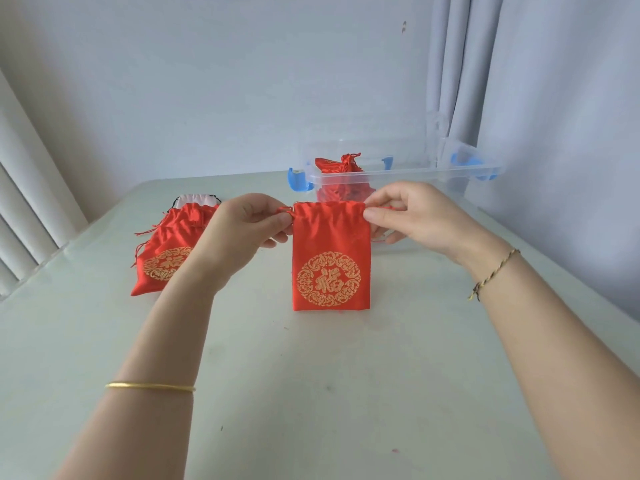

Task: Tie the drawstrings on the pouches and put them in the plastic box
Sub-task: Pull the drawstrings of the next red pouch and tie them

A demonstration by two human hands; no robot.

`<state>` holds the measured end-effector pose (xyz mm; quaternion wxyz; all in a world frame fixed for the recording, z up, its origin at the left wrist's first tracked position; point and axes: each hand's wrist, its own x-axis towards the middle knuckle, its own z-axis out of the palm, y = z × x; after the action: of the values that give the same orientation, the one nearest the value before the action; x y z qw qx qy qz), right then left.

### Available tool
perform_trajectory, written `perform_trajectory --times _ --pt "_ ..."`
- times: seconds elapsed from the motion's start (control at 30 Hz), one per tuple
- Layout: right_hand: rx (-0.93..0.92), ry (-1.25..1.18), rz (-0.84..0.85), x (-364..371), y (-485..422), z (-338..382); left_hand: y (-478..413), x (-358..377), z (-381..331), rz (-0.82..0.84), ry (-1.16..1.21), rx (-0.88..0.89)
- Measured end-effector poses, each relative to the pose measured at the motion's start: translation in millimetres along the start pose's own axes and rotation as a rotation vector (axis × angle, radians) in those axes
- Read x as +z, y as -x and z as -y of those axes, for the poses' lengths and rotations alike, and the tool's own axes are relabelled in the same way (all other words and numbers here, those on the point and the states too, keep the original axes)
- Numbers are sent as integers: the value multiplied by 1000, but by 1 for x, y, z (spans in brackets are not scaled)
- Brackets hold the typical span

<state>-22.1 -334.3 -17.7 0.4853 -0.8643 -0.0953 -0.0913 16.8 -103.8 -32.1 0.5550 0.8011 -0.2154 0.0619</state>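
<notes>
A red satin pouch with a gold round emblem hangs upright over the table, its bottom edge near the tabletop. My left hand pinches the red drawstring at the pouch's top left corner. My right hand pinches the drawstring at the top right corner. The pouch mouth is slightly gathered. Behind it stands the clear plastic box with blue latches, and tied red pouches lie inside. A pile of more red pouches lies on the table to the left, partly hidden by my left forearm.
A pale pouch with a dark cord peeks out behind the red pile. The white table ends at a wall at the back. Curtains hang at the right and a radiator-like ribbed panel at the left.
</notes>
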Motion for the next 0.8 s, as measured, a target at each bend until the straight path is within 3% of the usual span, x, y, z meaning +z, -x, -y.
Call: perform_trajectory --times 0.27,0.53,0.8 --pt "-28 118 -117 -3 -2 -5 0 1 -1 -25 -64 1" --pt "-22 538 -234 -9 -2 -12 0 -4 0 -104 -32 -26" --pt "22 121 -158 -9 1 -2 1 -10 1 -56 248 -188"
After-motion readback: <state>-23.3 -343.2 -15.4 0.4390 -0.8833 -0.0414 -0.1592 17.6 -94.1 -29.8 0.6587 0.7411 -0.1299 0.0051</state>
